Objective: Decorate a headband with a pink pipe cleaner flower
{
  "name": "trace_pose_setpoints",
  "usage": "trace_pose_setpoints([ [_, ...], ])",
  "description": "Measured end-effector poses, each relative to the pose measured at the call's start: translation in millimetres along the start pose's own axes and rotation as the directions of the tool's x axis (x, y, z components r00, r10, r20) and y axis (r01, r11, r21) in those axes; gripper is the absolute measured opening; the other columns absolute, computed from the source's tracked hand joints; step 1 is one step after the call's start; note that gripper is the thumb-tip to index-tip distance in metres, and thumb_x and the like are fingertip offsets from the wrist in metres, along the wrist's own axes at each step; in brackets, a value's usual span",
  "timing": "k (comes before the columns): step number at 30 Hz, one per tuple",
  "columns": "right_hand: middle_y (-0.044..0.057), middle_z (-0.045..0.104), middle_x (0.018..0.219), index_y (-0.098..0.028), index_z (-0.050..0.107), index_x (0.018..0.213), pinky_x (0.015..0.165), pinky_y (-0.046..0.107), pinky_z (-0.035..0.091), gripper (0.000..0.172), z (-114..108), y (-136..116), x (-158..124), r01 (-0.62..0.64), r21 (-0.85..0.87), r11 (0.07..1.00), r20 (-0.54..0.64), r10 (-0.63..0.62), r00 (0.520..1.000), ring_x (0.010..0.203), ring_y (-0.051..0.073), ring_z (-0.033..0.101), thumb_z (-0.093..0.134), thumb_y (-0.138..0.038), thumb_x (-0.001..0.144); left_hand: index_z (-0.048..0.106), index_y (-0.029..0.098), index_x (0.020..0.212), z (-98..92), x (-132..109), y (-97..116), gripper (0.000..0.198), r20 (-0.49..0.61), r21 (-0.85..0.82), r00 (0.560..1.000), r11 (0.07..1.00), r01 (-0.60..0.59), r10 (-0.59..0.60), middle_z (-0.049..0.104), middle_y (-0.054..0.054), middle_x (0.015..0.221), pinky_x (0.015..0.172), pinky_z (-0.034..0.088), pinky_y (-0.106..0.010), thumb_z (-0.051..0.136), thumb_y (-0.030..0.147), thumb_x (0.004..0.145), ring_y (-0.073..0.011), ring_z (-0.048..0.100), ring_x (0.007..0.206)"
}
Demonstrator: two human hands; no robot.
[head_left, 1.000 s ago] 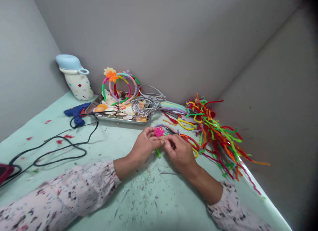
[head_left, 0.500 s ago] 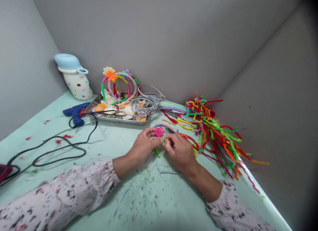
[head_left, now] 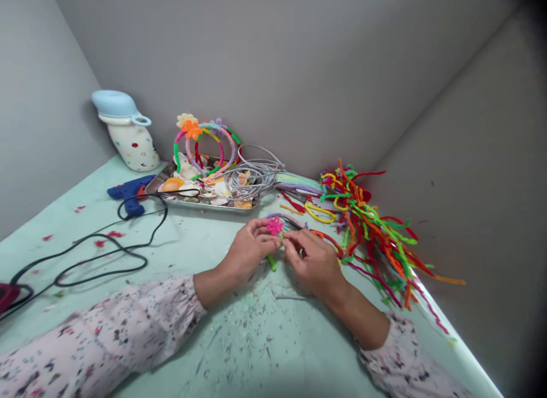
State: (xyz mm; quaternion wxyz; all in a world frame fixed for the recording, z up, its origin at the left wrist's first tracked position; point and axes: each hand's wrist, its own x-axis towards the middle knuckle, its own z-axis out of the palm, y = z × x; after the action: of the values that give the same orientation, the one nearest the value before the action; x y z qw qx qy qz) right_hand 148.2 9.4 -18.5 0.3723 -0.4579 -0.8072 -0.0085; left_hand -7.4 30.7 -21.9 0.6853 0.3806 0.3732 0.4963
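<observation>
Between my two hands is a pink pipe-cleaner flower [head_left: 276, 226] with a green pipe-cleaner stem [head_left: 272, 262] hanging below it. My left hand [head_left: 252, 244] is closed, thumb and fingers pinching the stem just under the petals. From the other side my right hand [head_left: 314, 261] pinches at the same green part with thumb and forefinger. The fingertips nearly meet there and partly hide the stem. Behind the hands lies a lilac and pink fuzzy band [head_left: 294, 220], partly covered by them.
A metal tray [head_left: 200, 206] of shells holds finished headbands [head_left: 207, 150] and a grey wire coil [head_left: 256, 178]. To its left are a blue glue gun [head_left: 130, 194], black cable [head_left: 128, 252] and white bottle [head_left: 134, 144]. Yellow-handled scissors [head_left: 319, 214] and a pipe-cleaner heap [head_left: 376, 232] lie right.
The flower has tipped slightly and shifted a little to the right. My right hand has turned a little, its fingertips still at the stem. My left hand keeps its pinch.
</observation>
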Motion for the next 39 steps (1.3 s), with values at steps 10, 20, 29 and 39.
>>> trace_pose_setpoints([
  [10,0.003,0.064,0.073,-0.016,0.064,0.084,0.065,0.025,0.045,0.015,4,-1,-1,0.047,-0.211,0.976,-0.013,-0.051,0.999,0.067,0.015,0.060,0.049,-0.016,0.087,0.047,0.014,0.102,2.8,-2,1,0.047,0.012,0.050,1.000,0.999,0.022,-0.023,0.064,-0.003,0.081,0.069,0.045,-0.022,0.069,0.003,0.063,-0.0098,0.062,0.070],
  [20,0.001,0.066,0.072,-0.018,0.063,0.082,0.063,0.025,0.046,0.012,-8,14,8,-0.268,0.032,0.963,-0.071,0.269,0.960,0.063,0.014,0.059,0.051,-0.019,0.083,0.052,0.014,0.097,6.7,-7,4,0.045,-0.004,0.012,1.000,1.000,0.027,-0.027,0.063,-0.004,0.087,0.072,0.047,-0.025,0.073,0.002,0.060,-0.0099,0.060,0.072],
  [29,-0.001,0.063,0.063,-0.019,0.063,0.086,0.055,0.024,0.045,0.016,-7,13,7,-0.467,0.306,0.830,0.171,0.435,0.884,0.055,0.014,0.057,0.051,-0.029,0.086,0.054,0.013,0.102,1.0,-4,2,0.041,0.031,0.001,0.999,1.000,-0.006,0.006,0.063,-0.006,0.092,0.076,0.047,-0.026,0.071,0.005,0.065,-0.0111,0.061,0.078],
  [39,0.004,0.063,0.085,-0.019,0.064,0.094,0.068,0.027,0.047,0.014,-6,7,7,-0.276,0.225,0.934,0.049,0.272,0.961,0.070,0.015,0.058,0.054,-0.026,0.086,0.053,0.015,0.104,-4.3,1,2,0.040,0.015,-0.054,0.997,0.996,-0.073,0.074,0.063,-0.006,0.097,0.080,0.048,-0.028,0.071,0.010,0.069,-0.0126,0.063,0.083],
])
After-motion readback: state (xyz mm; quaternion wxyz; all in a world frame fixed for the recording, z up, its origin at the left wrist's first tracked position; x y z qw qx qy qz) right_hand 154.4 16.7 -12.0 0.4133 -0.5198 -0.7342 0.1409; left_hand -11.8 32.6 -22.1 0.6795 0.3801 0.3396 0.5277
